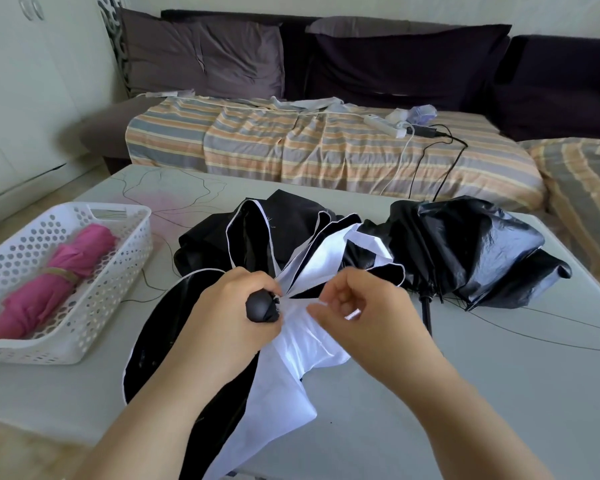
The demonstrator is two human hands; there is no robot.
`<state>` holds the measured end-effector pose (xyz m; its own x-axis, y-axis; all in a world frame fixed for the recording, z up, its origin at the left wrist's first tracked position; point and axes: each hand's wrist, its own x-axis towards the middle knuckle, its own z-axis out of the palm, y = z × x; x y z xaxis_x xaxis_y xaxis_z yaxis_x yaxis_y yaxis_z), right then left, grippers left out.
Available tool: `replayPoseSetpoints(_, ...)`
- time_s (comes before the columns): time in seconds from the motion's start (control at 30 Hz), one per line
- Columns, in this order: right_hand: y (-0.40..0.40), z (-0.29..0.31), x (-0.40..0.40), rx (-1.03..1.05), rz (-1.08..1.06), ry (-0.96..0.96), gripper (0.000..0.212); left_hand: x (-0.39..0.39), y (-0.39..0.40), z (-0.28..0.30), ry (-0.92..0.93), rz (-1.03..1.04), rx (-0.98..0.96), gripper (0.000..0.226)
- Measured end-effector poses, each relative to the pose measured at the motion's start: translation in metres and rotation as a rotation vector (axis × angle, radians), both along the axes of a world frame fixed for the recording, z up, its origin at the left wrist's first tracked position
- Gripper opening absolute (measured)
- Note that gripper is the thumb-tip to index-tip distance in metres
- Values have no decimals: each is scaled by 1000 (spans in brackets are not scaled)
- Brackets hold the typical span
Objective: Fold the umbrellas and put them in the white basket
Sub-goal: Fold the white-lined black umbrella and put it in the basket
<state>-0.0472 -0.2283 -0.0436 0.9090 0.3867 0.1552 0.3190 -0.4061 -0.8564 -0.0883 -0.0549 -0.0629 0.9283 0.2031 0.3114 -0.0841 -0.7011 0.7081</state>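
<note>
A dark sofa (413,57) with grey cushions runs along the far side, its seat covered by a striped sheet (291,143). A white power strip (385,124) with cables lies on that sheet.

In front stands a pale table (499,393) carrying all task items. At its centre lies a black-and-white umbrella (291,368), canopy loose and spread in untidy folds toward the near edge. Just beside it, to the right, lies a black umbrella (471,251), collapsed but unwrapped, its glossy fabric bunched and its shaft pointing toward the viewer.

At the table's left edge sits the white basket (125,265), perforated. A pink umbrella (56,289) lies inside it, folded and strapped.

The left hand (229,306) grips the black-and-white umbrella's rounded black handle (260,308), fingers curled round it. The right hand (361,313) is just beside it, thumb and fingers pinching a fold of the white fabric near the handle. Both forearms enter from the near edge.
</note>
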Motion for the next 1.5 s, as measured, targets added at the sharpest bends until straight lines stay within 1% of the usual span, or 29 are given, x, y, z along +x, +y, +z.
replayPoseSetpoints(0.07, 3, -4, -4, -63, 39, 140, 16, -1, 2, 0, 24, -14, -7, 32)
replayPoseSetpoints(0.1, 6, -7, -6, -59, 50, 174, 14, -2, 2, 1, 34, -20, -9, 35)
replayPoseSetpoints(0.13, 11, -9, -8, -47, 56, 155, 12, -2, 2, 1, 43, -25, -10, 37)
replayPoseSetpoints(0.17, 15, -11, -10, -36, 73, 92, 15, -2, 3, 2, 52, -28, -12, 39)
replayPoseSetpoints(0.23, 21, -15, -11, -8, 149, -15, 28, -2, 4, 4, 79, -34, -19, 43)
replayPoseSetpoints(0.27, 23, -15, -12, 11, 178, -39, 31, -3, 5, 5, 102, -40, -25, 44)
replayPoseSetpoints(0.37, 22, -18, -10, 96, 222, -10, 35, -6, 9, 10, 196, -69, -65, 40)
replayPoseSetpoints(0.43, 21, -19, -8, 130, 242, -4, 35, -8, 11, 14, 241, -105, -90, 38)
replayPoseSetpoints(0.53, 23, -24, -6, 112, 246, -55, 32, -10, 12, 19, 300, -173, -155, 30)
replayPoseSetpoints(0.6, 24, -26, -5, 74, 242, -117, 22, -11, 12, 21, 334, -189, -241, 28)
replayPoseSetpoints(0.67, 25, -28, -3, 2, 232, -196, 20, -11, 12, 20, 352, -169, -311, 31)
replayPoseSetpoints(0.77, 23, -28, -1, -87, 210, -294, 21, -9, 12, 19, 346, -157, -315, 25)
replayPoseSetpoints(0.87, 19, -28, 1, -154, 223, -285, 17, -8, 11, 18, 335, -135, -280, 26)
replayPoseSetpoints(0.93, 16, -29, 3, -143, 211, -267, 19, -9, 10, 19, 342, -127, -266, 21)
replayPoseSetpoints(1.0, 14, -29, 4, -130, 196, -266, 21, -9, 10, 19, 339, -113, -247, 28)
replayPoseSetpoints(1.1, 9, -27, 4, -128, 220, -261, 20, -7, 9, 18, 313, -78, -246, 18)
replayPoseSetpoints(1.17, 5, -25, 4, -114, 248, -249, 17, -6, 9, 16, 291, -50, -231, 21)
replayPoseSetpoints(1.3, 1, -23, 7, -103, 231, -187, 18, -5, 7, 15, 281, -31, -225, 23)
replayPoseSetpoints(1.37, 1, -24, 7, -96, 210, -146, 16, -5, 6, 15, 269, -26, -218, 20)
replayPoseSetpoints(1.5, 1, -25, 7, -119, 245, -143, 39, -5, 2, 16, 229, -23, -254, 7)
